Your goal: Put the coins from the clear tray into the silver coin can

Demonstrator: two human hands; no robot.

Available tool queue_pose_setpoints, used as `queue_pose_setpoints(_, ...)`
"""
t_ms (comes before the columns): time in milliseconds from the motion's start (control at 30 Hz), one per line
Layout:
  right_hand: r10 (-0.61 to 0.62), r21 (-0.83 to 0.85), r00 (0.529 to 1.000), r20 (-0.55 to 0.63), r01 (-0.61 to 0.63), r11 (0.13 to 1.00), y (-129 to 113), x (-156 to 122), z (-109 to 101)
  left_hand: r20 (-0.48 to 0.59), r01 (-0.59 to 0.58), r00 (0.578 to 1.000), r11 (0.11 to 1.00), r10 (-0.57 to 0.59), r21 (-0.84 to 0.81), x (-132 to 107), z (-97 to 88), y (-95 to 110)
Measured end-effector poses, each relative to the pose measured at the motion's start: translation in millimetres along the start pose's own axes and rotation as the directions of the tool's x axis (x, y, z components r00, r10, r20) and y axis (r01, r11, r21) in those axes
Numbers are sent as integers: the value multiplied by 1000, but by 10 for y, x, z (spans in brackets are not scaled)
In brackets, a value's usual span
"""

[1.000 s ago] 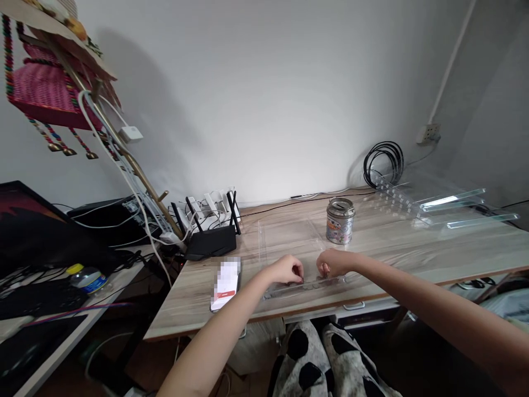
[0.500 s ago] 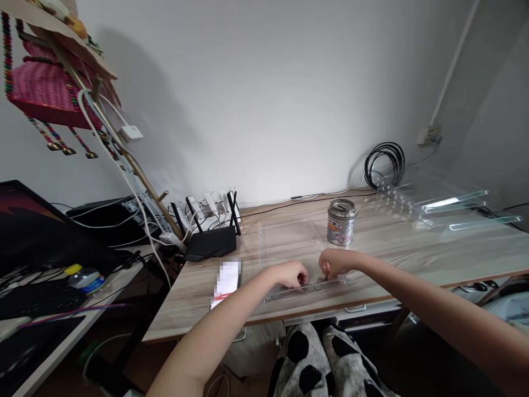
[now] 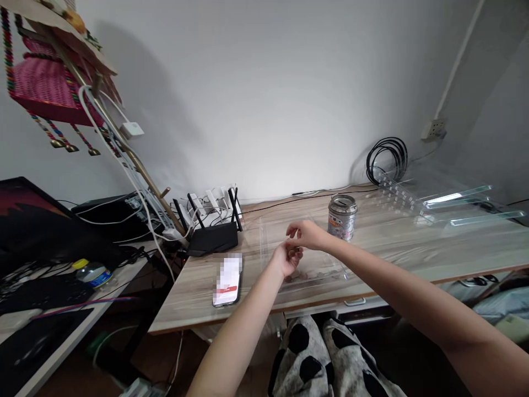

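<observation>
My left hand (image 3: 287, 259) is turned palm up with its fingers curled around what look like coins, small and partly hidden. Over that palm, my right hand (image 3: 309, 235) reaches in with bent fingers close together; whatever they pinch cannot be made out. Both hands are above a clear plastic tray (image 3: 262, 234) lying on the wooden desk. Several small round coins (image 3: 302, 275) show near the tray's front side, below my hands. Just right of my right hand stands a silver tin can (image 3: 341, 226) with a slot in its lid.
A phone (image 3: 227, 281) with a lit screen lies left of the tray, and a black router (image 3: 212, 239) sits behind it. Clear acrylic pieces (image 3: 458, 198) and a black cable coil (image 3: 387, 160) occupy the right. The desk's front edge runs close to my legs.
Both hands have risen from the coins near the tray's front and come together farther back. My left hand has turned palm up, and my right hand has moved left over it.
</observation>
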State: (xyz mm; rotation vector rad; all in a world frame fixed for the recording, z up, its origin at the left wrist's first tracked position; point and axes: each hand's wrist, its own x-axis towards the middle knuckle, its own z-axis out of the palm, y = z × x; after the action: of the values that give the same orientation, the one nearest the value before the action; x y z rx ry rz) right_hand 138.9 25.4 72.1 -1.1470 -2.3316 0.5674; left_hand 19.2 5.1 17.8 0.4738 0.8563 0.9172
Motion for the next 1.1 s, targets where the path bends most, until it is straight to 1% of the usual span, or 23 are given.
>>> queue_pose_setpoints(33, -11, -91, 999, -35, 8, 996, 18, -23, -30, -1, -6, 1000, 1000, 6, -16, -28, -25, 21)
queue_pose_setpoints(67, -11, -194, 1000, -26, 5, 981, 56, -55, -60, -2, -9, 1000, 999, 9, -35, -55, -56, 37)
queue_pose_setpoints(100, 8, -301, 999, 31, 2, 954, 109, -94, -84, -2, -10, 1000, 999, 10, -48, -80, -90, 50)
queue_pose_setpoints(133, 50, -402, 990, 132, 8, 915, 171, -141, -96, -2, -8, 1000, 999, 8, -52, -99, -124, 59)
queue_pose_setpoints(200, 164, -560, 922, 351, 67, 826, 291, -246, -76, -2, 0, 1000, 999, 0, -46, -118, -182, 69)
queue_pose_setpoints(267, 235, -639, 847, 477, 151, 754, 374, -349, -12, 13, 29, 999, 1000, -29, -4, -112, -219, 77)
queue_pose_setpoints(300, 240, -660, 831, 501, 188, 727, 398, -394, 24, 20, 44, 999, 998, -45, 50, -104, -229, 83)
queue_pose_setpoints(400, 198, -679, 840, 506, 246, 691, 417, -475, 95, 13, 23, 1000, 952, -28, 306, -92, -241, 118)
queue_pose_setpoints(433, 192, -679, 844, 500, 245, 692, 415, -486, 101, 7, 1, 1000, 926, -4, 378, -98, -244, 137)
queue_pose_setpoints(500, 203, -659, 841, 502, 220, 719, 413, -490, 91, 3, -21, 1000, 907, 22, 421, -125, -253, 188)
queue_pose_setpoints(600, 224, -572, 815, 535, 154, 805, 418, -477, 67, -12, -22, 1000, 947, 27, 322, -176, -281, 274)
queue_pose_setpoints(667, 225, -484, 802, 553, 89, 871, 424, -465, 68, -47, -70, 995, 953, 87, 294, -190, -303, 315)
queue_pose_setpoints(733, 224, -410, 818, 530, 16, 912, 431, -454, 89, -82, -116, 984, 912, 160, 393, -180, -320, 324)
queue_pose_setpoints(800, 212, -384, 844, 492, -8, 923, 439, -447, 127, -94, -114, 978, 855, 186, 505, -156, -327, 297)
queue_pose_setpoints(833, 193, -382, 856, 479, 5, 924, 444, -446, 149, -86, -109, 977, 801, 196, 589, -144, -329, 271)
queue_pose_setpoints(867, 167, -381, 865, 474, 31, 924, 450, -448, 173, -63, -115, 973, 709, 220, 695, -137, -330, 240)
queue_pose_setpoints(900, 133, -376, 869, 476, 65, 924, 456, -452, 197, -22, -134, 965, 563, 263, 815, -136, -333, 205)
queue_pose_setpoints(933, 98, -366, 872, 480, 97, 926, 464, -457, 219, 39, -150, 951, 349, 306, 925, -142, -338, 171)
queue_pose_setpoints(967, 71, -352, 873, 482, 119, 928, 473, -462, 240, 113, -156, 936, 102, 335, 983, -154, -346, 138)
queue_pose_setpoints(1000, 51, -336, 874, 484, 131, 933, 484, -467, 258, 178, -149, 927, -113, 331, 982, -172, -357, 109)
queue_pose_setpoints(1033, 40, -314, 873, 486, 132, 940, 497, -471, 276, 224, -143, 926, -265, 305, 954, -193, -370, 86)
queue_pose_setpoints(1067, 33, -284, 871, 489, 124, 951, 513, -473, 292, 250, -143, 931, -363, 267, 921, -213, -385, 67)
queue_pose_setpoints(1100, 28, -245, 869, 494, 109, 963, 530, -475, 308, 264, -149, 938, -425, 224, 893, -230, -400, 53)
